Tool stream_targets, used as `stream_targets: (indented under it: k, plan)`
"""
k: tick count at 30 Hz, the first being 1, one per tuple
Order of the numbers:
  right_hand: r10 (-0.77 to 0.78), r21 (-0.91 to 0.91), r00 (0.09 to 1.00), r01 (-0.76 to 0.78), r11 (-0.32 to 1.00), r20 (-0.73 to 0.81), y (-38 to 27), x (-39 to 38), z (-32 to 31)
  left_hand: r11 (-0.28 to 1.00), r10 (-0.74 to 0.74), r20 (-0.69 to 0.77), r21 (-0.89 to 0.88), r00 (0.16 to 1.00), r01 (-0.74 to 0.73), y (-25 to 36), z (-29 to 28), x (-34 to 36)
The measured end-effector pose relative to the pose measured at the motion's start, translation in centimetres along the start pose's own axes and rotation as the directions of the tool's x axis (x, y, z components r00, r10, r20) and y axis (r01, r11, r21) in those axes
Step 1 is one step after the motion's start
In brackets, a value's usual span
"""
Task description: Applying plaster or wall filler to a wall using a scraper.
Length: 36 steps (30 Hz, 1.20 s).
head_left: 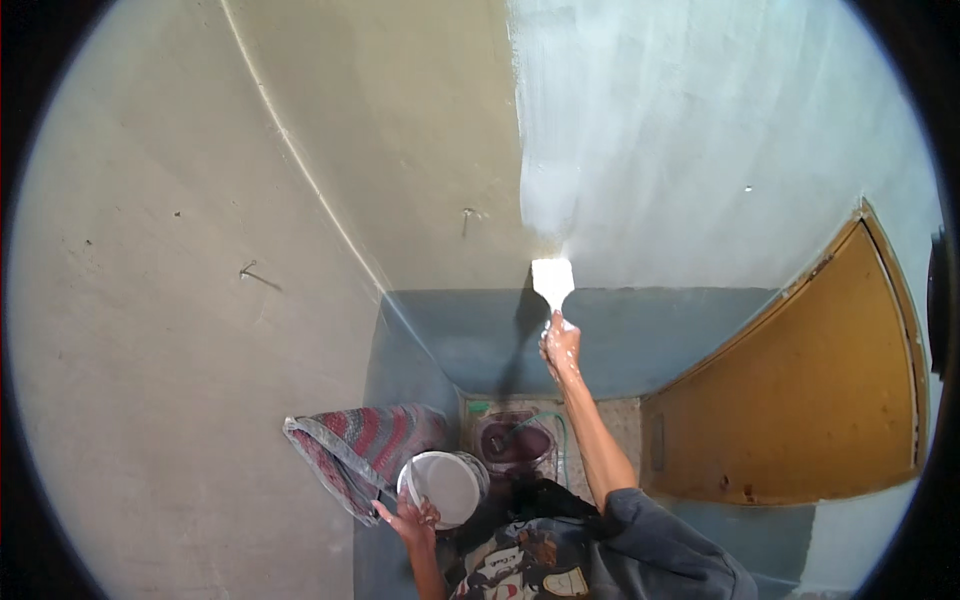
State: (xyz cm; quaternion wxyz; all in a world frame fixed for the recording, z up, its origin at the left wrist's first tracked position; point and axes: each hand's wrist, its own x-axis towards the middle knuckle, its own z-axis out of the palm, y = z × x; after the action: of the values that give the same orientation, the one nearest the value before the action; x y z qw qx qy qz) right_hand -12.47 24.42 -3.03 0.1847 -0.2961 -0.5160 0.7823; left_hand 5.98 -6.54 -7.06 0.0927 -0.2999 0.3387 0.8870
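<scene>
My right hand (562,345), spotted with white paint, is closed round the handle of a wide paintbrush (553,281). The brush's white-coated head points up against the wall, at the lower end of a fresh white strip (548,190). Down at the left, my left hand (412,518) grips a white bucket (446,488) at its near-left rim, the thumb sticking out to the side. Pale white liquid shows inside the bucket. How the left fingers hook on its rim or handle is partly hidden.
A red and grey striped cloth (385,440) hangs by the left wall. Below stands a dark red basin-like fixture (516,440) with a green hose (563,450). An orange-brown door (800,380) is at the right. Nails (467,214) stick out of the unpainted beige walls; a blue-grey band (450,330) runs lower down.
</scene>
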Motion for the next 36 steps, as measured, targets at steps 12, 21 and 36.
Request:
stream_targets:
  k: [12, 21, 36]
  plan:
    - [-0.351, -0.134, 0.934, 0.356, 0.925, 0.061, -10.7, -2.3, 2.9, 0.999, -0.025, 0.014, -0.035, 1.000, 0.025, 0.2, -1.4, 0.4]
    - [-0.367, -0.151, 0.929, 0.371, 0.916, 0.053, -4.9, 4.8, 1.3, 0.999, -0.016, -0.080, -0.048, 0.997, 0.012, 0.1, -0.8, -0.2]
    - [-0.222, -0.453, 0.958, 0.119, 0.883, -0.181, 10.8, 4.1, -4.5, 1.000, 0.018, -0.148, 0.022, 0.989, -0.015, 0.4, -1.7, -0.7]
